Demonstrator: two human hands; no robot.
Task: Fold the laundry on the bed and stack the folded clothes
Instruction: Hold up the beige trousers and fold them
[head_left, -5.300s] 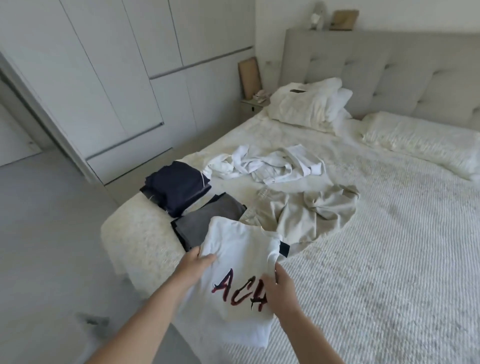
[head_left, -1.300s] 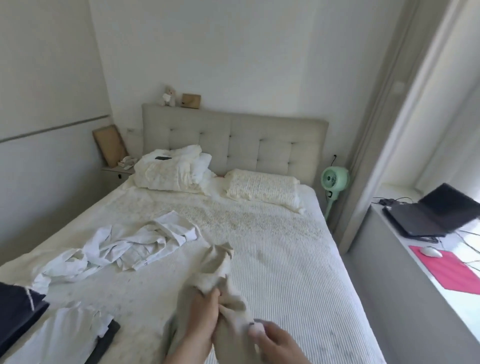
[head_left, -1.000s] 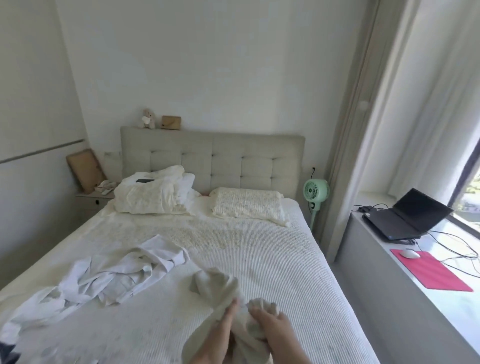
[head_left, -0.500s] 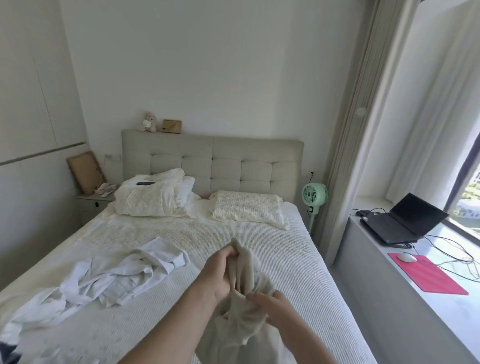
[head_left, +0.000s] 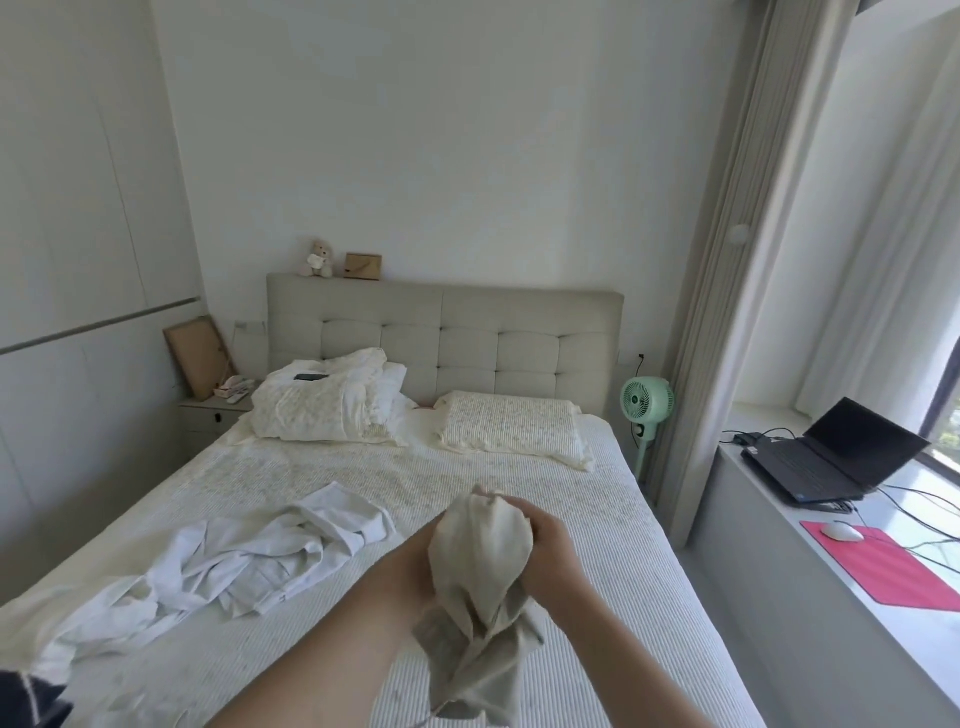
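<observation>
right hand (head_left: 548, 551): grips bunched beige cloth garment (head_left: 480, 577), raised over near bed
left hand: inside garment, grip unclear

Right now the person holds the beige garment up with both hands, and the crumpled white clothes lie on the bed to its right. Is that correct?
Not quite. The head view shows the crumpled white clothes on the bed to the left of the beige garment, not its right. The rest stands: the right hand grips the garment, and the left hand is tucked into it.
</observation>
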